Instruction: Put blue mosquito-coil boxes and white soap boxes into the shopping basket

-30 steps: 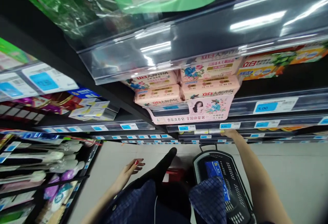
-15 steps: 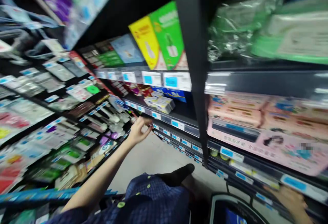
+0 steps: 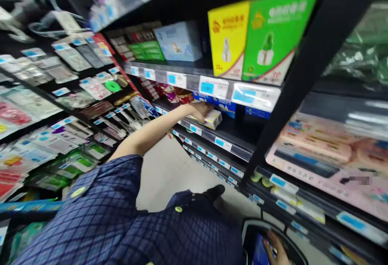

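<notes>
My left hand [image 3: 200,112] reaches onto the lower shelf, over small white-and-yellow boxes [image 3: 213,119]. Its fingers are blurred and partly hidden, so whether they grip a box is unclear. Just behind are blue boxes [image 3: 227,106], with red round containers [image 3: 184,96] to the left. At the bottom of the view, my right hand [image 3: 277,251] is over a dark basket with a pale rim [image 3: 247,228]. Its visible fingers are stretched and slightly apart, beside a blue package [image 3: 260,251] in the basket.
Yellow [image 3: 228,41] and green [image 3: 268,49] boxes stand on the shelf above my left hand. A black upright [image 3: 306,75] divides the shelving, with pink packs [image 3: 318,144] beyond it. Hanging packets [image 3: 72,137] line the left side. Pale floor [image 3: 163,168] lies between.
My left hand has moved from above the aisle floor to the small boxes on the shelf. My right hand has moved left from the right-hand shelf edge to the basket. The view has shifted.
</notes>
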A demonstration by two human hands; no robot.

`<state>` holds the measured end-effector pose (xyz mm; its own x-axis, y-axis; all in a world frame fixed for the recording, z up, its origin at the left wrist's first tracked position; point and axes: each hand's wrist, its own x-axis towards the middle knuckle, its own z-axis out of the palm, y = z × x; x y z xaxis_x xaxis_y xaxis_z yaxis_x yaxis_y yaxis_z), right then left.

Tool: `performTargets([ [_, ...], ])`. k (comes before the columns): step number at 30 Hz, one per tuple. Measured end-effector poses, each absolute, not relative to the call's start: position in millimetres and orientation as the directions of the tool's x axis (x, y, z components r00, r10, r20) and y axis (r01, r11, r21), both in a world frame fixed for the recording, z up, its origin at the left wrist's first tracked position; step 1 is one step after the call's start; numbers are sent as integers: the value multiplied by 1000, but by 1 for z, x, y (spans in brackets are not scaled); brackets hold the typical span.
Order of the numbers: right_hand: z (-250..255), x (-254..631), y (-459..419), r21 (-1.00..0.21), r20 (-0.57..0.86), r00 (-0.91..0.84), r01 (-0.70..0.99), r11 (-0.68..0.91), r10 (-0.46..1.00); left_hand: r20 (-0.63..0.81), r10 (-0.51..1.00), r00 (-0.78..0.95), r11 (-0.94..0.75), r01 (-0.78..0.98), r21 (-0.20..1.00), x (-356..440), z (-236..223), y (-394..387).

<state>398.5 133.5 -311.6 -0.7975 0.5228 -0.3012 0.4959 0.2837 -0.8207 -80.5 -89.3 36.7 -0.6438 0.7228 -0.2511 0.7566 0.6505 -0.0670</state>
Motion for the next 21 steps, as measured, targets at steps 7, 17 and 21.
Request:
performTargets([
  [7,-192,386,93,-940,-142,-853,275,201,502,4,877,-480,480,877,16,23,66,-140],
  [17,-92,358,77,-795,102,-988,-9,606,120,-372,913,-167,282,917,283,199,-33,-60],
  [21,-117,382,94,-688,-1,-977,155,709,212,-342,934,-99,209,930,301,232,-72,-16],
])
